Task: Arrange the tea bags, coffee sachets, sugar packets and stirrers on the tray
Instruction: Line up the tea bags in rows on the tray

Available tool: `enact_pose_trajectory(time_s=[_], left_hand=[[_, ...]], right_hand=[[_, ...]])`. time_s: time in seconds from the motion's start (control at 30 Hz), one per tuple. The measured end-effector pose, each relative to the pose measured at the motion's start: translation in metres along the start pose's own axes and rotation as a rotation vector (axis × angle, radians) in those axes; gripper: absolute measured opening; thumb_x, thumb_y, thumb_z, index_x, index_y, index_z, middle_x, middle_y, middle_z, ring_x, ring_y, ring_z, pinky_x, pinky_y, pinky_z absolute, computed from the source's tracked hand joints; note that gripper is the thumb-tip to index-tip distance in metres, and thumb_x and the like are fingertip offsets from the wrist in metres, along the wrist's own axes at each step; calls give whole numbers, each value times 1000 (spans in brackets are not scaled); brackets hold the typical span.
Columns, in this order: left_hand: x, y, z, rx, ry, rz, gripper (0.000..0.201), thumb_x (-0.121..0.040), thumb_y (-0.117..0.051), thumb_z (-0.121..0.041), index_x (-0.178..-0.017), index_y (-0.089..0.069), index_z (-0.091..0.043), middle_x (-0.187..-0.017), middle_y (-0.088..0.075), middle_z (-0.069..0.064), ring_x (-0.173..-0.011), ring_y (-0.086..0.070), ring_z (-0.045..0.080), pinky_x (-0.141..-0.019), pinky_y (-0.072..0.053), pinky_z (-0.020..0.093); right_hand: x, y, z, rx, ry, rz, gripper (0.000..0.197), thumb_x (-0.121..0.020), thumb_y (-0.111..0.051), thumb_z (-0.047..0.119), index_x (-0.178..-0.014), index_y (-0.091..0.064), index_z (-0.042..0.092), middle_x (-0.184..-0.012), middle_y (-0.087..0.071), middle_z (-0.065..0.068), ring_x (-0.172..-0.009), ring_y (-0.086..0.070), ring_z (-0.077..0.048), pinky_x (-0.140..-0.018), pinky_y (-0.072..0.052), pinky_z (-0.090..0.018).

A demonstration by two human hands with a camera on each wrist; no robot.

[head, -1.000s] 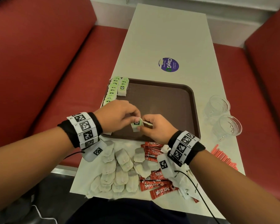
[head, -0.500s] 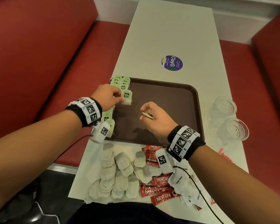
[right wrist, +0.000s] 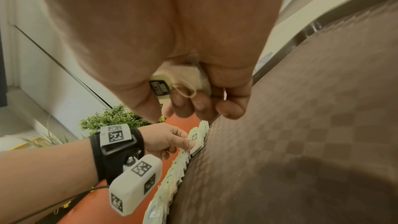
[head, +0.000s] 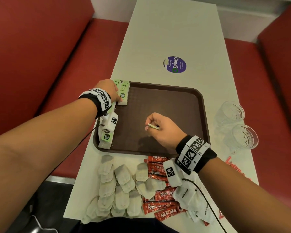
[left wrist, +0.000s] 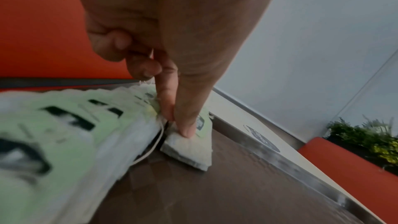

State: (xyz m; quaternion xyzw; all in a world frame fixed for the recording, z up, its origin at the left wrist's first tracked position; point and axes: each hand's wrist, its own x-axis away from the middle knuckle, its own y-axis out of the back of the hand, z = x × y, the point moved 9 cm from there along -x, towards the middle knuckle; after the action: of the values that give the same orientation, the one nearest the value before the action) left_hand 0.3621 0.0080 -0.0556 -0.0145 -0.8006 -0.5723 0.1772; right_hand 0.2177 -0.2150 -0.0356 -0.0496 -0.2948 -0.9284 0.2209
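Observation:
My left hand [head: 115,95] is at the far left corner of the brown tray [head: 175,98]. Its thumb and forefinger pinch a green-tagged tea bag [left wrist: 189,144] that lies flat on the tray floor, at the near end of a short second row [head: 124,88]. Beside it, a long row of tea bags [head: 107,137] runs down the tray's left edge. My right hand [head: 149,126] hovers over the tray's middle, fingers curled round another tea bag [right wrist: 183,79] with its string and tag.
On the white table in front of the tray lie loose tea bags [head: 118,185], red Nescafe sachets [head: 158,167] and white sugar packets [head: 188,195]. Red stirrers [head: 233,167] and two glasses [head: 230,113] are at the right. Red benches flank the table.
My left hand carried a tea bag away from the right hand to the tray's far left corner and lowered it onto the tray. The right hand kept its own tea bag.

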Motion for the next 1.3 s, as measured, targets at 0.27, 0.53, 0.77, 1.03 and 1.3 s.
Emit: enact_pose_trajectory(time_s=[0.27, 0.53, 0.77, 1.03, 1.3], left_hand=[[-8, 2, -31, -60, -107, -51, 37, -83, -72, -50, -95, -68, -15, -97, -68, 4, -92, -63, 27, -79, -55, 37], [-14, -16, -47, -303, -140, -3, 23, -80, -74, -30, -87, -62, -13, -99, -70, 10, -82, -61, 30, -66, -45, 31], [7, 5, -58, -6, -326, -57, 25, -87, -68, -46, -93, -64, -22, -92, -66, -4, -91, -62, 19, -77, -49, 32], [127, 19, -101, 242, -812, 228, 32, -77, -72, -58, -92, -73, -29, -82, -66, -17, -75, -57, 2, -69, -46, 21], [137, 25, -72, 277, -785, 92, 7, -88, -75, -29, -91, -72, -24, -78, -68, -10, -71, -58, 6, -67, -46, 22]], right_hand=[[-1, 1, -6, 3, -5, -9, 5, -96, -61, 23, -96, -56, 22, -83, -67, -4, -64, -54, -10, -65, -47, -32], [2, 6, -3, -38, -19, -16, 8, -95, -60, 17, -98, -52, 19, -74, -60, 2, -59, -50, -8, -60, -45, -28], [2, 9, 2, -93, -72, -44, 5, -98, -48, 13, -97, -44, 10, -78, -51, -3, -67, -46, -15, -62, -41, -37], [-2, 7, 21, -63, -10, -67, 10, -102, -50, 26, -101, -51, 16, -84, -59, -3, -71, -54, -19, -65, -47, -39], [-9, -8, 18, 77, 26, -55, 15, -97, -61, 28, -106, -56, 16, -92, -63, -1, -81, -59, -17, -71, -48, -36]])
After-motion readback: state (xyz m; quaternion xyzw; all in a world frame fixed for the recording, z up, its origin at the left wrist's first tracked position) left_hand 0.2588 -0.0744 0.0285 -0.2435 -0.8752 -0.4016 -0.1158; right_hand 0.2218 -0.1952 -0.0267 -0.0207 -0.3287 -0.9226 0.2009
